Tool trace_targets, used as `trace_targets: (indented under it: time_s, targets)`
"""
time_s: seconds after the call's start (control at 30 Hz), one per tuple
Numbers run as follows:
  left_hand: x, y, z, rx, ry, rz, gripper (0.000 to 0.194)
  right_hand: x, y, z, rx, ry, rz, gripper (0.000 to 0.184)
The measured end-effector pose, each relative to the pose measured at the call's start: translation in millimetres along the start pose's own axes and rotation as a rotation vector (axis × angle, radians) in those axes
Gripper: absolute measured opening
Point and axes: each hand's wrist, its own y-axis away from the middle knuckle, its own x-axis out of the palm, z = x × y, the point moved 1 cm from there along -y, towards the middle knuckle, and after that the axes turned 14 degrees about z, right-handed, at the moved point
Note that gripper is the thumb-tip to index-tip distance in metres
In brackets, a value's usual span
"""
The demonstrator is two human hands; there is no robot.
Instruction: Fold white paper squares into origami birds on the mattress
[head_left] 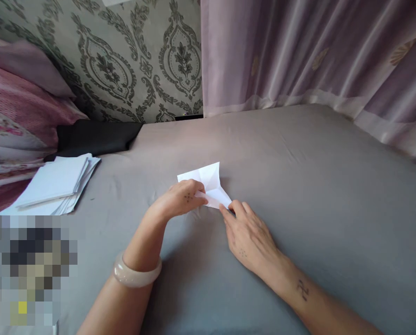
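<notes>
A folded white paper [211,179] with several creases lies on a smooth grey cloth [333,209], between the person's 2 hands. The left hand [187,195] grips the paper's near left edge, its thumb and bent fingers closed on it. The right hand [250,235] pinches the paper's near right corner with thumb and fingertips, the other fingers curled in beside them. Small ink dots mark the backs of both hands, and a dark angular ink symbol [303,289] is on the right forearm. Nearer the wearer than the paper, a pale bangle [138,278] circles the left wrist. Well left of the paper are a stack of white sheets [54,181] and a black cover [96,138]; beyond it rise damask wallpaper [124,60] and a mauve curtain [281,51].
</notes>
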Motion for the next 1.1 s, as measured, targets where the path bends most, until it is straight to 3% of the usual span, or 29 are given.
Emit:
trace_targets:
  time_s: [0.17,0.4,1.1]
  targets:
    - [-0.6,-3.6,4.3,0.012,0.124,0.041,0.023,-0.5,-2.7,3.7,0.016,0.023,-0.010,0.039]
    - [-0.4,-4.1,8.5,0.106,0.226,-0.007,0.028,-2.4,-0.5,4.3,-0.005,0.012,-0.005,0.038]
    - [0.1,-7.3,14.3,0.061,0.142,-0.008,0.027,-3.0,-7.7,12.2,0.013,0.084,-0.014,0.038]
